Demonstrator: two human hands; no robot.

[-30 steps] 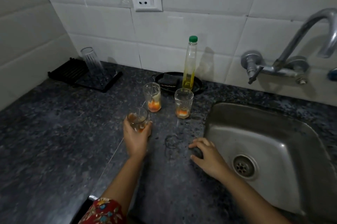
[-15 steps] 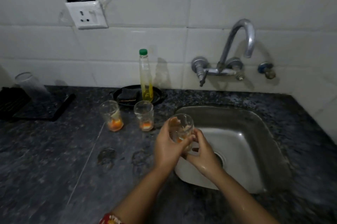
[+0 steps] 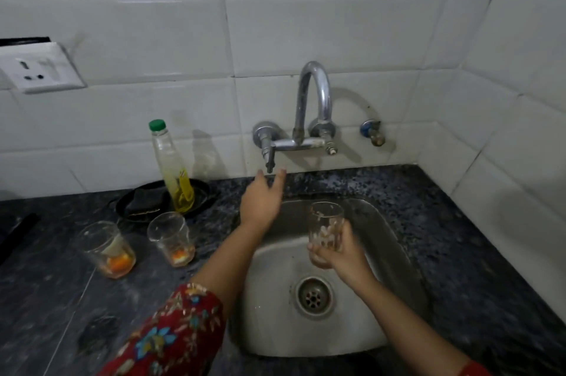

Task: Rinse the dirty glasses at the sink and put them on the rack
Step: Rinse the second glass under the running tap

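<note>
Here the right hand (image 3: pixel 340 250) grips a smeared glass (image 3: pixel 326 227) upright above the steel sink (image 3: pixel 389 231), with fingers and thumb wrapped round its lower half. The glass is below and slightly right of the tap spout (image 3: pixel 317 91). The left hand (image 3: pixel 260 202) is stretched out over the sink's back rim, fingers straight and slightly spread. Its thumb and forefinger lie either side of the tip of the tap lever (image 3: pixel 269 158); whether they touch it cannot be told. On the dark granite counter (image 3: pixel 46 299) left of the sink stand a near glass (image 3: pixel 105 248) and a far glass (image 3: pixel 171 238), set apart, each with orange residue at the bottom. Behind them a green-capped bottle (image 3: pixel 171 173) stands in a black dish (image 3: pixel 203 192).
</note>
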